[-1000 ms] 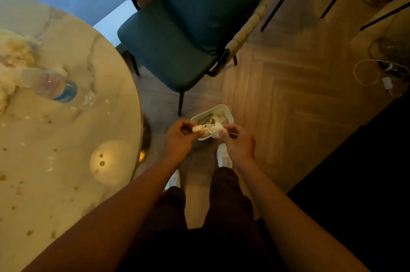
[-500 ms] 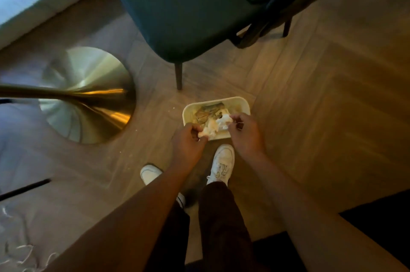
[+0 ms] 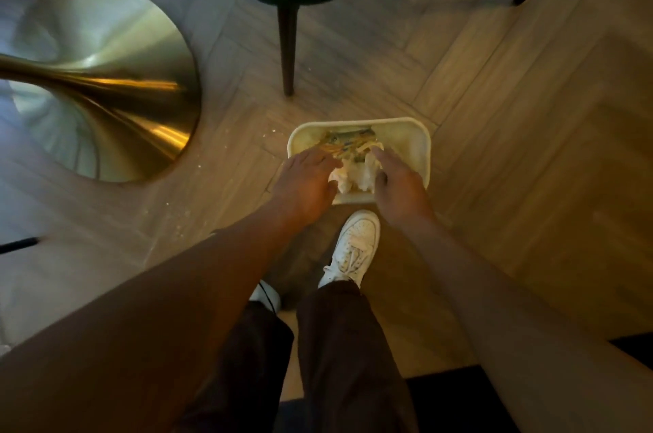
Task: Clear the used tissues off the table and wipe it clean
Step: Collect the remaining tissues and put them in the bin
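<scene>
Crumpled white tissues (image 3: 357, 176) between two hands over a cream rectangular plastic bin (image 3: 422, 146).

Left hand (image 3: 305, 185) and right hand (image 3: 399, 185) flank the wad with fingers extended, released. One bin stands on the herringbone wood floor (image 3: 512, 97), near one brass table base (image 3: 106, 79) and one dark chair leg (image 3: 288, 44).

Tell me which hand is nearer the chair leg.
Left. The left hand is over the bin's near-left edge, almost straight below the chair leg in the picture. The right hand is over the bin's right side, farther off.
</scene>
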Tool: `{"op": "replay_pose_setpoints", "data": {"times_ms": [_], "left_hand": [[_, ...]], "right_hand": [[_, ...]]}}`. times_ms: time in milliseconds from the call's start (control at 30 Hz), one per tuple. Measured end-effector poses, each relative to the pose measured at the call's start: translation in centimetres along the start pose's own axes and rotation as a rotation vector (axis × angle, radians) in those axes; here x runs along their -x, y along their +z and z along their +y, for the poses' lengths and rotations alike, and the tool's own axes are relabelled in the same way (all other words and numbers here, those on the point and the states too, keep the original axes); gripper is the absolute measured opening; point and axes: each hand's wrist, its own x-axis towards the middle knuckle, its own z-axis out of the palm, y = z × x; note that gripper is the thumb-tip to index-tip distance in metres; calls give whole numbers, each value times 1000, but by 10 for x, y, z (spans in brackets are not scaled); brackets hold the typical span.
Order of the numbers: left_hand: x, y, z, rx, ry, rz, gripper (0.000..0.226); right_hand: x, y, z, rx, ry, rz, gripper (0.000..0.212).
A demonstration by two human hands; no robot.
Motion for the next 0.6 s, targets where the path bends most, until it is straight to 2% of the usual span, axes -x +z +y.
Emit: {"op": "replay_pose_setpoints", "data": {"times_ms": [133, 267, 433, 500, 533, 567, 600], "left_hand": [[33, -45, 21, 19, -25, 55, 45], [92, -122, 60, 75, -34, 168, 43], [200, -232, 95, 264, -101, 297, 32], [237, -252, 92, 388, -262, 439, 24], [265, -272, 90, 575, -455, 422, 19], [294, -280, 82, 571, -509, 530, 18], [321, -289, 83, 462, -423, 467, 21]], "right_hand": [[39, -35, -38, 46, -56, -50, 54], [99, -94, -114, 18, -113, -109, 56], [194, -157, -216, 22, -212, -164, 37], [231, -168, -258, 47, -271, -139, 27], [249, -170, -278, 63, -289, -131, 24], [266, -170, -298, 73, -301, -129, 23], [282, -168, -318, 74, -309, -133, 24]]}}
